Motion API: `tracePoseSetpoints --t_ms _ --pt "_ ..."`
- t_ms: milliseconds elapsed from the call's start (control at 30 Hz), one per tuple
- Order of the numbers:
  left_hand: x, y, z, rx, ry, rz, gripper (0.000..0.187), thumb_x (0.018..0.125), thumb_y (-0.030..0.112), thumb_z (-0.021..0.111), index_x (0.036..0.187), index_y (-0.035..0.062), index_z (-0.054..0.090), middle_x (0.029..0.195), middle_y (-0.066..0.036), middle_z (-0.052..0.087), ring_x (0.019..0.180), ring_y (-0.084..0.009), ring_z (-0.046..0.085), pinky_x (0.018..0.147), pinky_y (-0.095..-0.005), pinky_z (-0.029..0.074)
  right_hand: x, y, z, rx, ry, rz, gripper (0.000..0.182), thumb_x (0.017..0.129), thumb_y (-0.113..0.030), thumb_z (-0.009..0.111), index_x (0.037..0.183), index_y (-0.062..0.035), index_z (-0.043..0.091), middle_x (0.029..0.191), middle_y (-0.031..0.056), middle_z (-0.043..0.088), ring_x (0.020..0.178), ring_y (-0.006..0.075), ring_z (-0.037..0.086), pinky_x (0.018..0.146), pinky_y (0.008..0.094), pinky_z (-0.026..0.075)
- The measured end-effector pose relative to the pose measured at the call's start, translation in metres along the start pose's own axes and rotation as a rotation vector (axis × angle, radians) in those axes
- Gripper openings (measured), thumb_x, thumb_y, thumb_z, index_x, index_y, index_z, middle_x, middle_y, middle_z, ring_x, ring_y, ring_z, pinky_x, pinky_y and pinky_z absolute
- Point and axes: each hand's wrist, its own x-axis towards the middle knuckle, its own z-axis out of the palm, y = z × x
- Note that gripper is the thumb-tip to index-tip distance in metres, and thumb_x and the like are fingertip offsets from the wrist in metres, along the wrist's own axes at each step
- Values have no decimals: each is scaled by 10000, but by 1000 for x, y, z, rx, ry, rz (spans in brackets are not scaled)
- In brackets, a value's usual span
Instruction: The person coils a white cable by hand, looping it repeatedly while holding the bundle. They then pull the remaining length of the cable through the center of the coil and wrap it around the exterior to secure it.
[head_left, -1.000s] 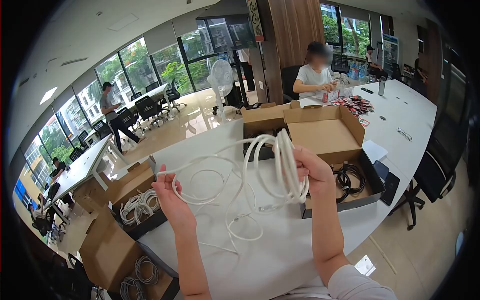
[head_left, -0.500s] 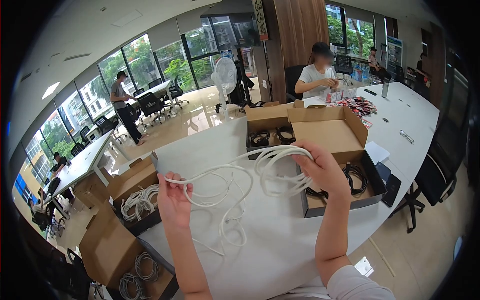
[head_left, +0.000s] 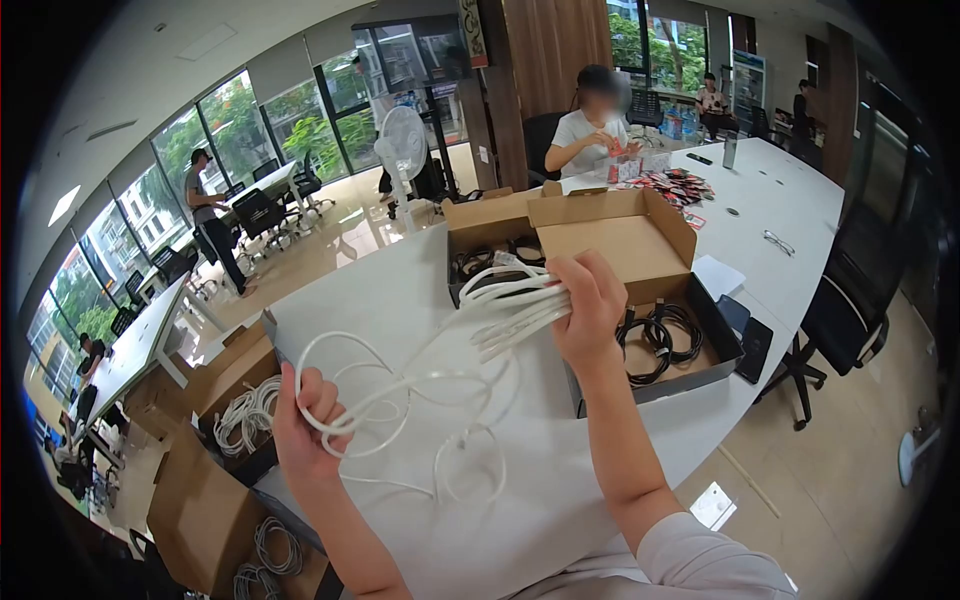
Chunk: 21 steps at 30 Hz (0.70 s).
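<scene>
While the gathered loops of a long, glossy white cable (head_left: 520, 305) hang above the white tabletop (head_left: 440, 545), the right hand (head_left: 588, 305) has its fingers clamped on their right end. From those fingers the bundle extends leftward, its long axis roughly crosswise — the right hand is much nearer it than the left hand (head_left: 314, 425), whose fingers curl round a loose loop of the same cable. Between them, slack turns sprawl low over the table. Outward, an open black-and-brown cardboard box (head_left: 620, 222) holds coiled black cables (head_left: 665, 340) beside the right forearm; tangled pale cables (head_left: 245, 415) fill another just beyond the left hand.
</scene>
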Motion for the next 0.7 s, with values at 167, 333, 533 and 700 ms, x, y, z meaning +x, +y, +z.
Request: tracePoseSetpoints --t_ms 167,333,533,700 --pt "0 -9 4 -173 -152 -24 422 1026 373 329 667 152 330 506 58 210 393 -57 137 357 -234 141 -12 -5 14 12 55 74 376 617 70 603 973 -47 571 697 92 498 581 254 497 501 334 406" --pt "9 -10 15 -221 144 326 378 1011 377 391 718 141 352 535 54 222 437 -59 163 408 -238 165 7 -31 8 296 -493 500 215 816 24 579 1020 -15 523 879 199 604 816 410 573 685 418 460" --pt "18 -17 3 225 370 544 405 981 453 428 735 137 371 558 44 227 436 -62 206 425 -237 186 -8 -33 23 553 -906 411 224 825 11 597 1043 7 548 861 202 621 788 399 562 674 383 456" --pt "27 -17 -20 190 544 772 397 977 466 430 769 128 412 571 47 261 424 -62 212 416 -238 190 -5 -42 22 768 -1181 388 172 847 -13 580 1017 3 564 807 182 625 712 356 564 623 370 441"
